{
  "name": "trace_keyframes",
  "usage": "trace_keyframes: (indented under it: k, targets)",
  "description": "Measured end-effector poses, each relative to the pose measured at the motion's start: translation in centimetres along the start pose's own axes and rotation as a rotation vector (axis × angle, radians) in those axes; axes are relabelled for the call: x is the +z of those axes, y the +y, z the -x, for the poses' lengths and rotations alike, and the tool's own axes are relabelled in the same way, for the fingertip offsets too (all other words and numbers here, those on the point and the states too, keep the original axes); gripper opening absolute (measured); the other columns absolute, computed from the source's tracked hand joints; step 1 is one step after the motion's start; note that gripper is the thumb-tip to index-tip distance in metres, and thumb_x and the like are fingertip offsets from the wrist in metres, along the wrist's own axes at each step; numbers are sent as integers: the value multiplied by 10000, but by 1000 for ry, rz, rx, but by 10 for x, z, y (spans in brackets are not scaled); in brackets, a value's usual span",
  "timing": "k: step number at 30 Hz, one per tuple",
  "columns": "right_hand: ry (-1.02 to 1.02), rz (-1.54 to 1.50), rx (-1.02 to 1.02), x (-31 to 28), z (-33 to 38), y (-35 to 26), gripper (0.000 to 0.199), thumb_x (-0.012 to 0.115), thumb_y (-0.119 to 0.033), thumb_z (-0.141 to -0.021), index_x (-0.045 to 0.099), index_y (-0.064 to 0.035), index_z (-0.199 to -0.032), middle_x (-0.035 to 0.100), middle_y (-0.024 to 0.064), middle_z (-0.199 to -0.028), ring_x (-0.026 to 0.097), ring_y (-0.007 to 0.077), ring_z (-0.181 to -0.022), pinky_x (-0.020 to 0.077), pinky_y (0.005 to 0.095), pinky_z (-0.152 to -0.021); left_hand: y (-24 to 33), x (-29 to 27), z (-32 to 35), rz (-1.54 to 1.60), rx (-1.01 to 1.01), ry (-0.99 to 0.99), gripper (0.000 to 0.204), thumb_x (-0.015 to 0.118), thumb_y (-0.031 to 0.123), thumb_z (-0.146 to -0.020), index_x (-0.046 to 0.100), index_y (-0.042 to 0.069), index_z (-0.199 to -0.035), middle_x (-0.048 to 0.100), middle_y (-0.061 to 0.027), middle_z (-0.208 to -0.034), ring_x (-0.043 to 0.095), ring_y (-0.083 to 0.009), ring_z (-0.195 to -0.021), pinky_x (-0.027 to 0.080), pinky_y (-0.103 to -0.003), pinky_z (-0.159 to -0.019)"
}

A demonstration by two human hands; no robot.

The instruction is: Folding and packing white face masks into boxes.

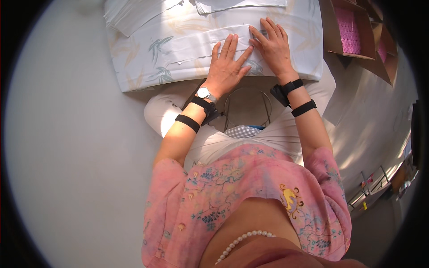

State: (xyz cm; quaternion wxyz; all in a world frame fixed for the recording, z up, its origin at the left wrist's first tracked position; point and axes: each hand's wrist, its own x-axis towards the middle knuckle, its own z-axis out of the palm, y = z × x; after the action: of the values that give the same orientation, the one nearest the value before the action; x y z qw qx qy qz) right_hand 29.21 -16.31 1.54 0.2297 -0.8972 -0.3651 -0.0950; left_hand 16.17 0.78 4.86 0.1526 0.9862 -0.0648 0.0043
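Observation:
My left hand [227, 67] lies flat, fingers spread, on a folded white sheet [187, 42] on the table. Close beside it, my right hand [271, 44] presses on the same sheet, its fingers at the far fold edge. Both wrists carry black straps, and the left one also wears a watch. The table wears a white cloth with a pale bamboo-leaf print [156, 73]. Neither hand grips anything; both rest palm down on the sheet.
A stack of white sheets [134, 15] sits at the table's far left, and another pile [241, 5] lies at the far edge. An open cardboard box [333, 40] holding pink items stands to the right. A wire ring [247, 107] rests on my lap.

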Motion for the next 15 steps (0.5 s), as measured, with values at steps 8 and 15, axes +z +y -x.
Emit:
trace_keyframes:
  k: [8,15]
  targets:
    - [-21,-39,-76,-8,0,-2,498,776,-337,-928,686,-208,-1400,575,157,-1504,486,344,-1464,355,526,-1226,-7,-5,11,86,73,54,568,687,391,-1004,567,241,-1538,382,-218,-1667,316,-384,-1576,218,-566,-1251]
    - [-126,10,-87,-16,0,1,588,765,-415,-943,634,-207,-1477,512,186,-1564,421,386,-1499,325,546,-1236,-61,-18,51,88,-791,621,446,740,255,-937,572,76,-1308,523,-170,-1317,458,-374,-1314,326,-553,-1120]
